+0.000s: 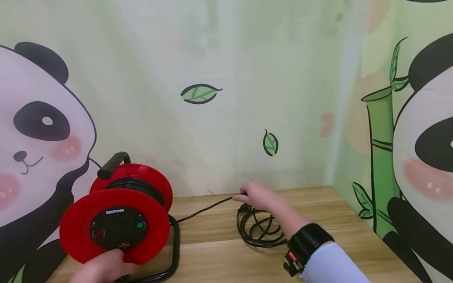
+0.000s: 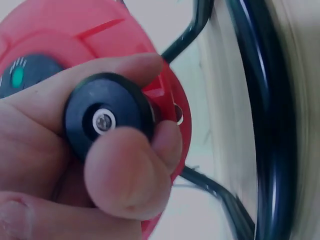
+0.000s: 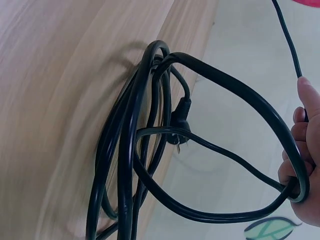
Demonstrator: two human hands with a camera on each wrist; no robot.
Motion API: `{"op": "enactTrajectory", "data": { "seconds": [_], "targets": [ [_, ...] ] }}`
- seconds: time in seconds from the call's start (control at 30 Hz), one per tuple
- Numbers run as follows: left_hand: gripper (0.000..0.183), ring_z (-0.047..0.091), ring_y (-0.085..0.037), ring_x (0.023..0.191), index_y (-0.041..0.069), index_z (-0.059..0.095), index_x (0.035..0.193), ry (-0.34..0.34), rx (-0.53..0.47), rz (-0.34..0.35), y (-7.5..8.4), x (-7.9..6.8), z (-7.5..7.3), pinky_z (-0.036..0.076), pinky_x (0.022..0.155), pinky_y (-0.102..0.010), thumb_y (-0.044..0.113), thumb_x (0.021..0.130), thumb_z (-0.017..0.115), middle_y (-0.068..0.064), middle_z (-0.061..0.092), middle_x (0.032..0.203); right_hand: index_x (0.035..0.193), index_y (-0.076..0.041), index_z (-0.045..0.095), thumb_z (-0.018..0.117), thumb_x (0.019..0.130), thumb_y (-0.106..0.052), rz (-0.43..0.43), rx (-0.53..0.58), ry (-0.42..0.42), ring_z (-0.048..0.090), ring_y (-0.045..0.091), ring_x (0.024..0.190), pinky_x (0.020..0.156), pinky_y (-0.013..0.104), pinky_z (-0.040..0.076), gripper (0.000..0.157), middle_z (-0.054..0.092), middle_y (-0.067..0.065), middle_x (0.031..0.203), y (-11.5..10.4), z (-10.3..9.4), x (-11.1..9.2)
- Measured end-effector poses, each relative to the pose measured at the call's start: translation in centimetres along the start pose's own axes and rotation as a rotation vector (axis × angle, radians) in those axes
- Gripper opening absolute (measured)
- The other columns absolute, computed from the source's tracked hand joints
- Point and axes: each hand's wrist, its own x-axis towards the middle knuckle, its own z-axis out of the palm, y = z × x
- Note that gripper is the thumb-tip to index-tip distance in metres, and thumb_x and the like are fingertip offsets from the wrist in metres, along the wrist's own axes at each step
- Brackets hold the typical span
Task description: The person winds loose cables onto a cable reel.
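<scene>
On the left of the head view stands a red cable reel point(image 1: 76, 220) with black cable wound between its discs. My left hand point(image 1: 106, 266) is at the lower edge of its front disc. In the left wrist view, thumb and fingers grip a round black knob point(image 2: 80, 112) with a screw in its middle. My right hand point(image 1: 260, 196) grips the black cable point(image 1: 212, 206), which runs up from the reel. Below that hand lies a loose coil of cable point(image 1: 260, 246) on the table. Beside the coil, the plug point(image 3: 180, 119) shows its metal pins.
The reel rests on a black tube frame point(image 1: 175, 243) with a carrying handle point(image 1: 112, 167) on top. Behind the wooden table point(image 1: 209, 255) hangs a pale green backdrop point(image 1: 226, 137) printed with pandas and leaves. It also closes off the right side.
</scene>
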Motion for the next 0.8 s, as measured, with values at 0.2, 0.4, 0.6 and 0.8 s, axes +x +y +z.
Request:
{"op": "enactTrajectory", "data": {
  "seconds": [0.2,0.4,0.6,0.8],
  "targets": [
    [0.015,0.057,-0.021,0.071,0.002,0.070,0.091,-0.032,-0.054,0.008,-2.4,-0.1,-1.4,0.046,0.073,-0.034,0.018,0.090,0.073,-0.004,0.065,0.076,0.070,-0.017,0.048,0.061,0.101,-0.046,-0.044,0.002,-0.012,0.041,0.010,0.056,0.057,0.028,0.036,0.044,0.042,-0.007,0.061,-1.4,0.5,0.6],
    [0.022,0.062,-0.022,0.074,-0.002,0.069,0.106,-0.148,-0.325,0.133,-5.1,-0.4,-3.6,0.048,0.070,-0.033,0.016,0.092,0.071,-0.010,0.071,0.088,0.071,-0.018,0.048,0.060,0.102,-0.045,-0.079,-0.004,-0.014,0.040,0.009,0.056,0.057,0.027,0.035,0.043,0.042,-0.008,0.062,-3.0,1.0,1.0],
    [0.027,0.064,-0.023,0.076,-0.007,0.067,0.112,-0.141,-0.337,0.110,-5.3,-1.8,-5.6,0.050,0.073,-0.036,0.016,0.098,0.064,-0.014,0.074,0.096,0.069,-0.018,0.049,0.059,0.103,-0.042,-0.125,-0.015,-0.020,0.040,0.008,0.055,0.056,0.026,0.035,0.042,0.042,-0.008,0.061,-4.6,1.6,1.4],
    [0.032,0.062,-0.027,0.082,-0.011,0.062,0.118,-0.003,-0.292,-0.005,-4.6,-3.0,-6.6,0.053,0.077,-0.043,0.014,0.097,0.063,-0.017,0.073,0.103,0.070,-0.019,0.050,0.057,0.104,-0.042,-0.128,-0.016,-0.040,0.042,0.008,0.056,0.056,0.026,0.036,0.042,0.044,-0.008,0.062,-6.3,2.1,1.9]
  ]
}}
